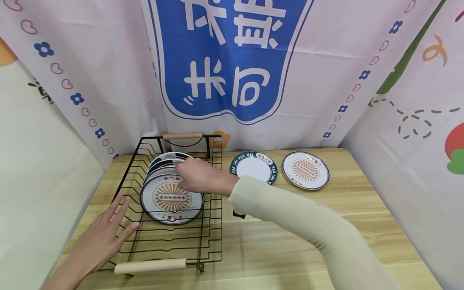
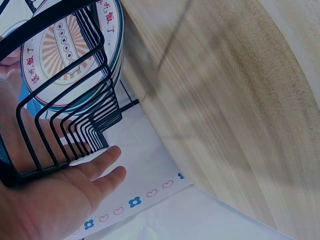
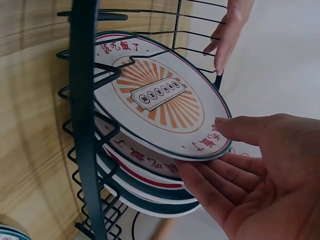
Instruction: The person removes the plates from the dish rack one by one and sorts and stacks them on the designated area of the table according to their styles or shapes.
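Note:
A black wire dish rack (image 1: pixel 212 253) with wooden handles holds several plates leaning one behind another. My right hand (image 1: pixel 201 175) is at the upper right rim of the front plate (image 1: pixel 172 197), white with an orange sunburst. In the right wrist view, my thumb (image 3: pixel 245 127) lies on that plate's face and the fingers go behind its rim, so the plate is pinched. Behind it stand further plates, partly hidden, some with green rims (image 3: pixel 165 206). My left hand (image 1: pixel 103 237) rests at the rack's left side with its fingers spread and relaxed.
On the wooden table (image 1: pixel 282 241), right of the rack, lie a green-rimmed plate (image 1: pixel 252 167), partly covered by my right arm, and a sunburst plate (image 1: pixel 305 170). A printed cloth (image 1: pixel 304 100) hangs behind the table, and pale cloth walls rise at both sides.

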`<control>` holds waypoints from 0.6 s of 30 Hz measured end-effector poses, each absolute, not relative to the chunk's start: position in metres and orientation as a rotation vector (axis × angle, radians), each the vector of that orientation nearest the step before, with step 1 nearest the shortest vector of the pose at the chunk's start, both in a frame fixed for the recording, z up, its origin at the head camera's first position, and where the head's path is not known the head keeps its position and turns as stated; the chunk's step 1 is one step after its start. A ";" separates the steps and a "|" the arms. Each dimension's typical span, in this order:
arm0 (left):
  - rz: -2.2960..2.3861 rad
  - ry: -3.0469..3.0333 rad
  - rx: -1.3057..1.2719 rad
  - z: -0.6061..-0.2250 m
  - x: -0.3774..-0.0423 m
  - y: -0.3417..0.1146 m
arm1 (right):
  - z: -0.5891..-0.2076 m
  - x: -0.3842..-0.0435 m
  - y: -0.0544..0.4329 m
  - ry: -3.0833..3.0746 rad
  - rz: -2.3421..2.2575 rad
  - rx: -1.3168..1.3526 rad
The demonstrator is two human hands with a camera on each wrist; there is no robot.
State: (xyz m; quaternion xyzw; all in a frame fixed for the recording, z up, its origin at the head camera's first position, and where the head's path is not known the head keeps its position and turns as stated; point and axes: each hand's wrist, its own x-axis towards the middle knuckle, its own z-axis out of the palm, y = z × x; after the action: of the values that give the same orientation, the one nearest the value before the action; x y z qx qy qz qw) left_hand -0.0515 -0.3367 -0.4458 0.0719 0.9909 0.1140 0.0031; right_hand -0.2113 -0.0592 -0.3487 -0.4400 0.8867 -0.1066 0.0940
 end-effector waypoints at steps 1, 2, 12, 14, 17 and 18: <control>0.358 3.109 0.227 -0.446 -0.052 -0.336 | -0.350 -0.212 -0.061 2.622 -0.311 -1.307; 0.360 3.110 0.229 -0.446 -0.052 -0.336 | -0.352 -0.212 -0.063 2.621 -0.304 -1.306; 0.375 3.109 0.230 -0.446 -0.051 -0.336 | -0.363 -0.210 -0.075 2.638 -0.247 -1.233; 0.372 3.110 0.230 -0.446 -0.051 -0.336 | -0.365 -0.210 -0.074 2.640 -0.256 -1.238; 0.370 3.114 0.231 -0.446 -0.051 -0.336 | -0.368 -0.212 -0.072 2.641 -0.300 -1.259; 0.370 3.115 0.232 -0.445 -0.051 -0.336 | -0.369 -0.212 -0.071 2.640 -0.316 -1.273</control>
State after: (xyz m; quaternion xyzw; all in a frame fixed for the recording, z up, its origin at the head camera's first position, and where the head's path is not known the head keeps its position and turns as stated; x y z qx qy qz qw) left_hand -0.0510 -0.3362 -0.4455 0.0737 0.9903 0.1176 -0.0017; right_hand -0.2121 -0.0715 -0.3692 -0.4298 0.8914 -0.1067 0.0967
